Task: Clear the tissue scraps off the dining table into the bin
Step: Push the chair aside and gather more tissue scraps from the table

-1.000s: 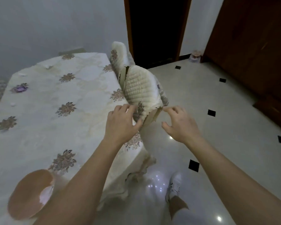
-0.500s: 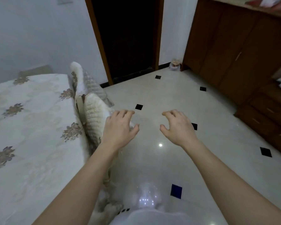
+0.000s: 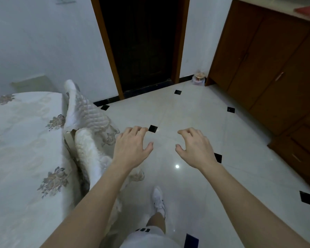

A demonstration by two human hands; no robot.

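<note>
1. Left hand (image 3: 131,149) held out over the floor, palm down, fingers (image 3: 132,130) spread and curled, gripping nothing.
2. Right hand (image 3: 195,149) held out at 3 o'clock of the left hand, apart from it, palm down, fingers (image 3: 190,131) likewise spread, curled and empty.
3. Dining surface (image 3: 21,149) at 9 o'clock of the hands, draped in a pale cloth with flower motifs; no tissue scraps or bin to be made out in this view.
4. Two chairs in quilted white covers pushed against the surface edge: near chair (image 3: 89,153) just at 9 o'clock of the left hand, partly behind the left forearm; far chair (image 3: 82,108) at 11 o'clock of it.
5. Glossy white floor (image 3: 186,113) with small black diamond tiles beneath both hands.
6. Dark doorway (image 3: 141,42) at 12 o'clock, brown wooden cabinets (image 3: 276,68) at 2 o'clock.
7. Small pale container (image 3: 199,79) on the floor between doorway and cabinets, too small to tell what.
8. White shoe (image 3: 158,199) on the floor at 6 o'clock, below and between the forearms.
</note>
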